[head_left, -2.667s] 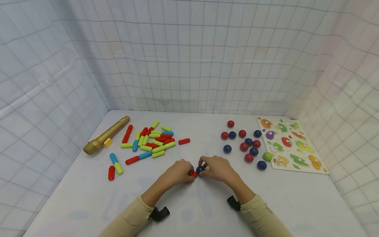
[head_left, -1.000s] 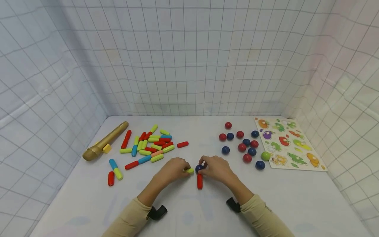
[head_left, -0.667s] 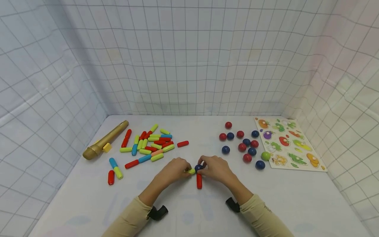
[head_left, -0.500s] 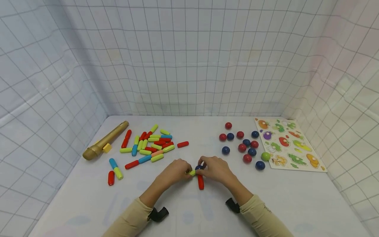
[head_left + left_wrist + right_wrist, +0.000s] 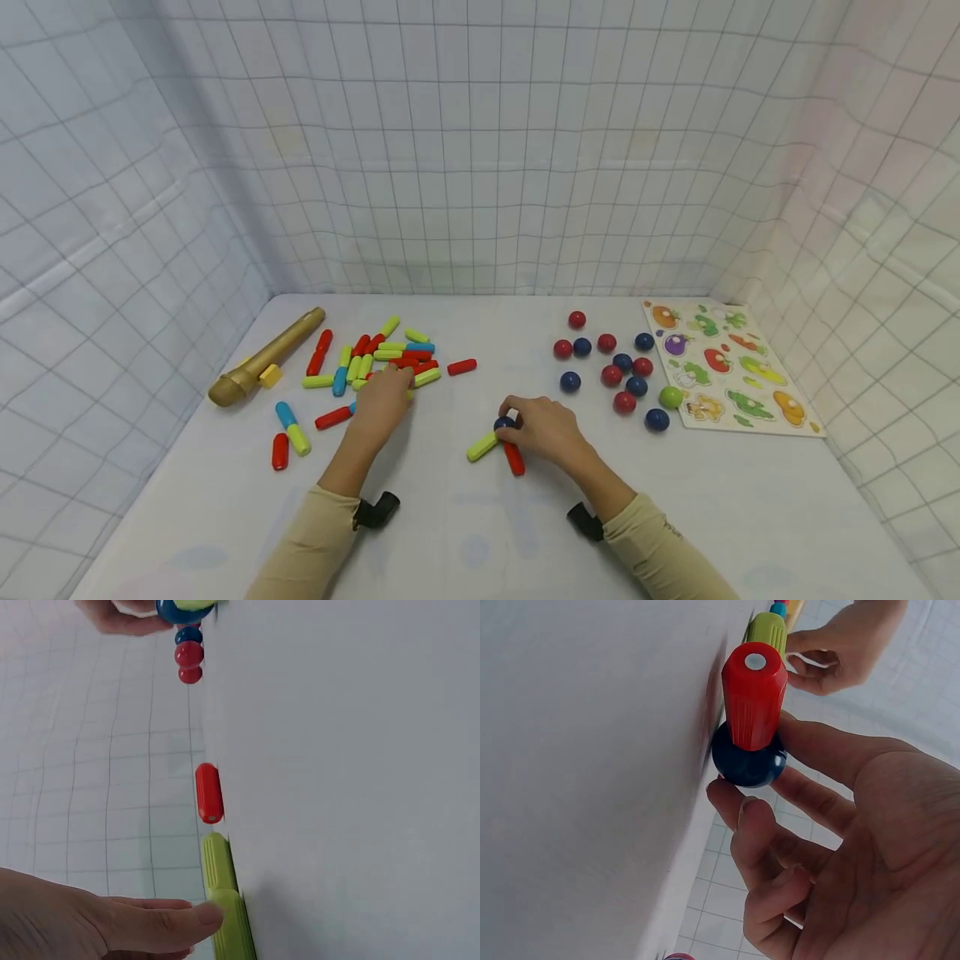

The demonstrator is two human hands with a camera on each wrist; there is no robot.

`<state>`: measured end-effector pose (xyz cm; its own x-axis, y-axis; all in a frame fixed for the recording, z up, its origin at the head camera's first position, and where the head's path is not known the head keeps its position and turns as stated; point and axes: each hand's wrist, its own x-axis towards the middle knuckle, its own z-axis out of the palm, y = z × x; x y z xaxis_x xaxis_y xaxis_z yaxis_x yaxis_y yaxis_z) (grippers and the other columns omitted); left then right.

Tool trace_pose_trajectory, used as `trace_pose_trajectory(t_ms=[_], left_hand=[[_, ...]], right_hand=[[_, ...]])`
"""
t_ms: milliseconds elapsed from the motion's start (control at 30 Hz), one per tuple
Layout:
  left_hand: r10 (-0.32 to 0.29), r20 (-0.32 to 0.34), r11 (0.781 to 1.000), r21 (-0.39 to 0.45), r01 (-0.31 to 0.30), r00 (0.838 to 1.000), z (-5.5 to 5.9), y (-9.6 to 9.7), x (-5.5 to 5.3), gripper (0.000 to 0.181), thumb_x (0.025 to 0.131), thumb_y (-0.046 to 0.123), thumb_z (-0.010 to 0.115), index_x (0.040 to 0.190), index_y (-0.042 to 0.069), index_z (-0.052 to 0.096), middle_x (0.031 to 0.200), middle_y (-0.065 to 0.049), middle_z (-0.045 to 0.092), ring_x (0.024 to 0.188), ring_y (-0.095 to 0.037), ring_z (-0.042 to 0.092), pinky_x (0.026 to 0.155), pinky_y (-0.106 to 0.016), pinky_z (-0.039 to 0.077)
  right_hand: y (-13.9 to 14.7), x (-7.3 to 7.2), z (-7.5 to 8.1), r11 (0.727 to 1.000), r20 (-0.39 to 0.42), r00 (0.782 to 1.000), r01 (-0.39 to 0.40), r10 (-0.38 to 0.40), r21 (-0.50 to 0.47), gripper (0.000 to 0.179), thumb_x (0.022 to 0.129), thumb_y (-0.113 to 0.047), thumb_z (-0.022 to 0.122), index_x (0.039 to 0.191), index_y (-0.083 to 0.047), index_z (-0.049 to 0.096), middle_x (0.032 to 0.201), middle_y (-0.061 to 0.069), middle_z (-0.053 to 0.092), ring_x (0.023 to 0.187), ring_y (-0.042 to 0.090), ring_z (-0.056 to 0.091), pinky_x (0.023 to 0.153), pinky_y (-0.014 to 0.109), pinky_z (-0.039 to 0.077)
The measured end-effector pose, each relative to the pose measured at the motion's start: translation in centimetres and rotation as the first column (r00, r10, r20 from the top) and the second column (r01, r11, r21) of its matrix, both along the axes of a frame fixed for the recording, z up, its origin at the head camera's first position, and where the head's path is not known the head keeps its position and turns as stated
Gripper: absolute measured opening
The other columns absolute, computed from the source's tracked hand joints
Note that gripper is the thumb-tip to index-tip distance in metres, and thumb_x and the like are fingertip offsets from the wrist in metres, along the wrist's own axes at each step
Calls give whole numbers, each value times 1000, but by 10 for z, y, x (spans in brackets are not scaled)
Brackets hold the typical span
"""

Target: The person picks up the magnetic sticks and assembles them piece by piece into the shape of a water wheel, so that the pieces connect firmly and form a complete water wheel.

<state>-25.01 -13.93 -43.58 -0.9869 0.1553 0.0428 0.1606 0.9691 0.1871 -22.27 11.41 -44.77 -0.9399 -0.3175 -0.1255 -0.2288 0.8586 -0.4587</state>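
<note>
My right hand (image 5: 547,429) pinches a dark blue ball (image 5: 504,424) between thumb and fingers on the white table. A red magnetic rod (image 5: 515,460) and a yellow-green rod (image 5: 482,447) meet the ball's near side and spread apart towards me. My left hand (image 5: 384,408) is over the rod pile at the left, hiding part of it. In the left wrist view its thumb overlaps the end of a yellow-green rod (image 5: 232,930); the fingers do not visibly close round it. A loose red rod (image 5: 462,367) lies right of the pile.
Several red and dark blue balls (image 5: 611,376) lie at the right, with a green ball (image 5: 671,397) beside a vegetable puzzle board (image 5: 731,367). A gold toy microphone (image 5: 266,358) and a yellow block (image 5: 271,377) are at the far left. White grid-patterned cloth walls surround the table.
The left hand has brought a yellow-green rod to the blue ball, let go of it and moved left to the pile. The red rod now hangs off the ball too. The right hand stays.
</note>
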Motion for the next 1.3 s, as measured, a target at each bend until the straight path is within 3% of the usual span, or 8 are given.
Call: trace_pose_trajectory(t_ms=[233,600,700,833,933,1100,1300], left_hand=[[51,108,999,4,-52,993,0,-14,-6,15,89,15,69,96,2,67,86,-12,65,76,-24,57,71,-40,55],[36,131,999,-12,-34,991,-1,-8,-7,21,94,17,64,98,-2,71,77,-10,62,70,-23,54,67,-37,53],[-2,142,1000,0,2,990,0,-2,-3,17,90,14,68,96,-2,72,81,-10,68,72,-21,58,73,-38,56],[-96,153,995,51,89,984,1,14,6,17,86,13,73,100,2,75,96,-9,74,87,-22,65,85,-40,56],[-179,145,982,86,168,973,3,29,14,18,85,13,74,101,5,76,99,-7,74,94,-23,65,89,-40,55],[-291,122,954,110,279,949,1,49,22,20,84,14,76,101,6,76,97,-7,74,92,-22,66,88,-39,55],[-316,151,946,119,300,936,-5,58,22,21,84,16,76,103,7,76,98,-5,75,91,-20,67,87,-38,56]], right_hand=[[1,1,-2,1000,-4,1000,-4,4,19,30,87,-38,71,113,-24,67,82,-2,66,64,13,53,54,26,41],[2,2,-2,999,-33,999,-19,20,28,34,86,-36,72,117,-23,68,92,1,70,66,13,54,52,25,41],[1,1,-1,1000,-15,1000,-3,4,31,37,85,-37,73,117,-21,66,97,2,71,70,13,57,55,24,43],[-1,1,-1,999,12,1000,22,-23,23,36,84,-37,74,113,-18,65,99,2,72,74,13,59,60,24,46],[-1,0,0,1000,12,1000,20,-21,21,34,84,-37,75,111,-18,66,99,2,72,75,14,60,61,25,46],[-1,0,2,1000,-12,1000,-1,1,16,32,84,-37,74,109,-19,67,99,1,72,77,14,61,62,26,46],[-1,0,3,1000,-20,1000,-15,15,2,27,84,-36,74,106,-21,69,99,0,73,79,13,61,62,26,46]])
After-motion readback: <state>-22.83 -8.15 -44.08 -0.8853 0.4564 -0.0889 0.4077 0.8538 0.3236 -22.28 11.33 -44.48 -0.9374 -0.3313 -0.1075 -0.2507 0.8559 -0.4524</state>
